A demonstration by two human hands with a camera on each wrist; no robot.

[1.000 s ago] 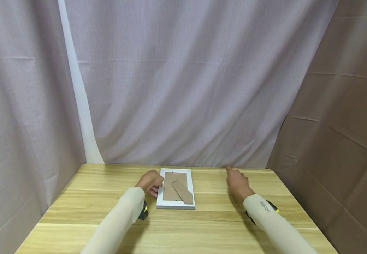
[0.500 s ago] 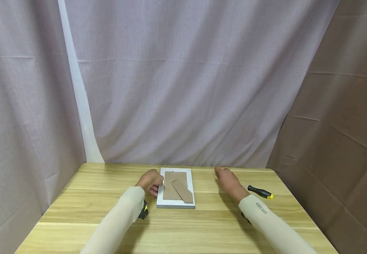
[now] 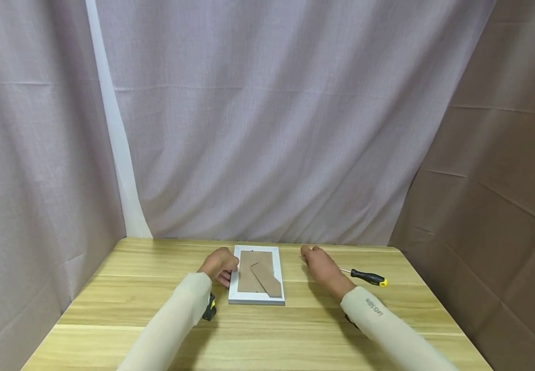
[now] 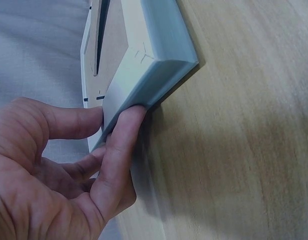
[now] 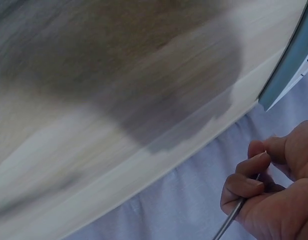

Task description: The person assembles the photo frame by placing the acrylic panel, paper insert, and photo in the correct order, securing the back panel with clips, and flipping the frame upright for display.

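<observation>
Left hand point(image 3: 219, 266) still pinching the white frame point(image 3: 256, 275) mid-picture, right hand point(image 3: 320, 265) now dragging the screwdriver point(image 3: 364, 276) leftward, fingers curled round its shaft.

Wooden table point(image 3: 295, 330) bearing frame point(image 3: 256, 299)

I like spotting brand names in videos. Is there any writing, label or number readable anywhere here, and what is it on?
Small dark print on the cream sleeve of the right arm: too small and turned to read for sure.
Picture frame, its cardboard back and the screwdriver: no writing shows.
Both wrist views: no text.
</observation>
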